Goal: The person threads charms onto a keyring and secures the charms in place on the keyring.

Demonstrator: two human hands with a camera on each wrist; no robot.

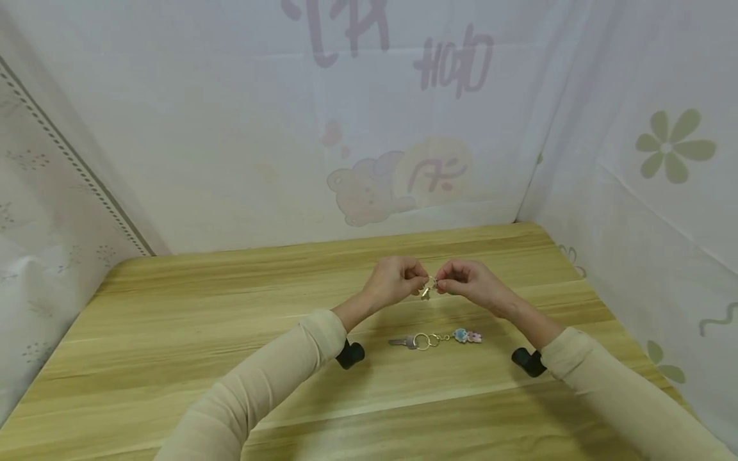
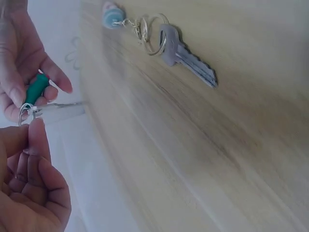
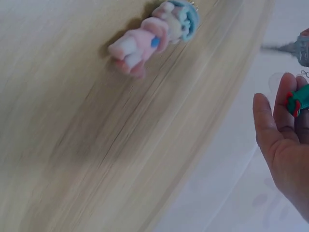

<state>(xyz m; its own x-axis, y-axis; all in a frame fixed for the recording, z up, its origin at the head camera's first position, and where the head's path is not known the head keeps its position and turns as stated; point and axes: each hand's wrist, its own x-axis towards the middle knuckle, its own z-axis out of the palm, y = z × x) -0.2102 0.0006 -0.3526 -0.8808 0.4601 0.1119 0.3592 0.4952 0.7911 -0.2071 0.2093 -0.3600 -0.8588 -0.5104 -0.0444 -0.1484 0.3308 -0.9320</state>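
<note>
A keychain is held up over the table between both hands. The left hand pinches its metal split ring between thumb and index finger. From the other side, the right hand holds the keychain near the ring, its green charm against the fingers. Red parts show on this charm in the right wrist view. A key dangles between the hands, blurred in both wrist views. Below them on the table lies a second keychain, with a grey key, gold rings and a pink-and-blue doll charm.
The wood-grain table carries the second keychain, just in front of the hands. Printed cloth curtains stand behind the table and along its sides. A black device sits at each wrist, the left one close to the lying key.
</note>
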